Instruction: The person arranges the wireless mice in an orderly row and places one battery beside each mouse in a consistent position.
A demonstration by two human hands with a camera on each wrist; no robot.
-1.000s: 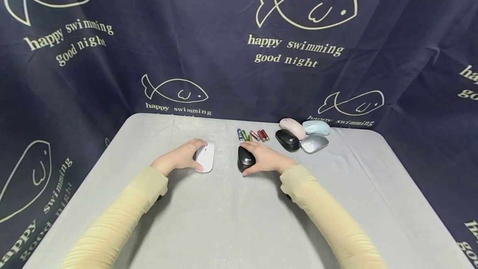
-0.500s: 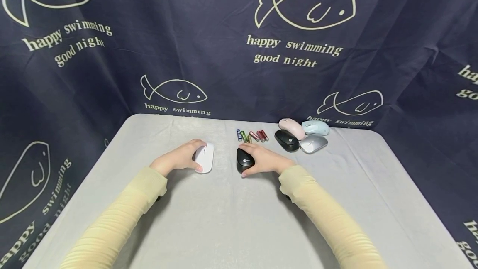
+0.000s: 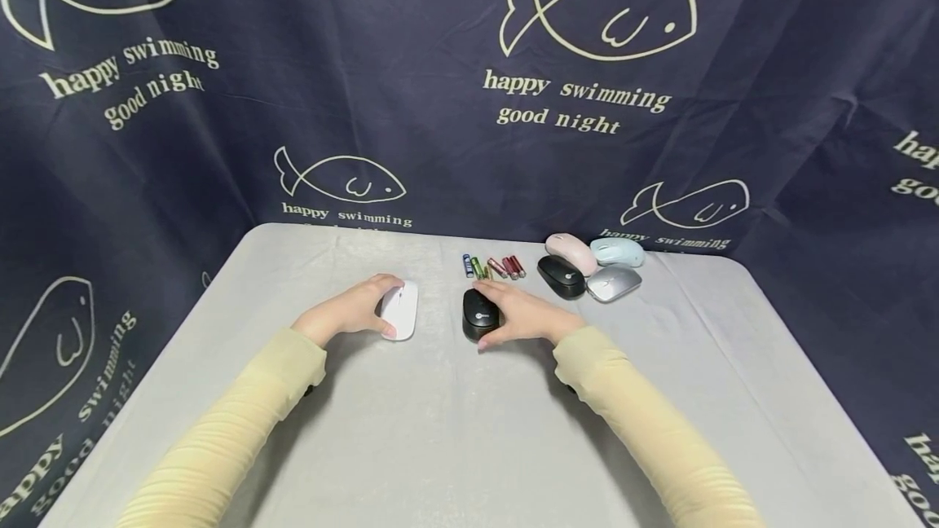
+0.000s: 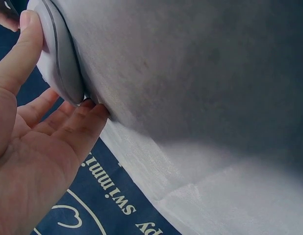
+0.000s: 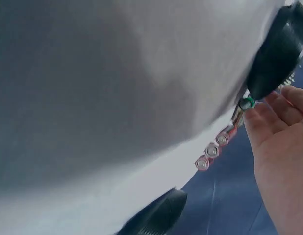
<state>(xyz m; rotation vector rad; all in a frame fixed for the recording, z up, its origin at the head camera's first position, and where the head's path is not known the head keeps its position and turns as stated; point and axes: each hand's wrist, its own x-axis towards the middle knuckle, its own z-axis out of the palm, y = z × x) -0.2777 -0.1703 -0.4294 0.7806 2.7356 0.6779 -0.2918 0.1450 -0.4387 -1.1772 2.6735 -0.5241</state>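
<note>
My left hand [image 3: 352, 308] holds a white computer mouse [image 3: 401, 312] by its ends, the thumb at the near end and the fingers at the far end. In the left wrist view the white mouse [image 4: 61, 54] shows its side between thumb and fingers. My right hand [image 3: 524, 312] spans a black computer mouse [image 3: 480, 314] from the right, thumb at the near end, fingers at the far end. The right wrist view shows this black mouse [image 5: 279, 54] next to the fingers [image 5: 284, 107]; the thumb is mostly out of frame there.
Several batteries, among them a blue one [image 3: 467, 266] and a red one [image 3: 517, 266], lie just beyond the black mouse. Back right are a pink mouse [image 3: 570, 253], a light-blue mouse [image 3: 618, 251], a second black mouse [image 3: 561, 277] and a silver mouse [image 3: 614, 283]. Patterned curtains surround the table [image 3: 455, 430].
My right hand has shifted very slightly to the right against the black mouse. The left hand and both mice stay in place; the head view has drifted a little.
</note>
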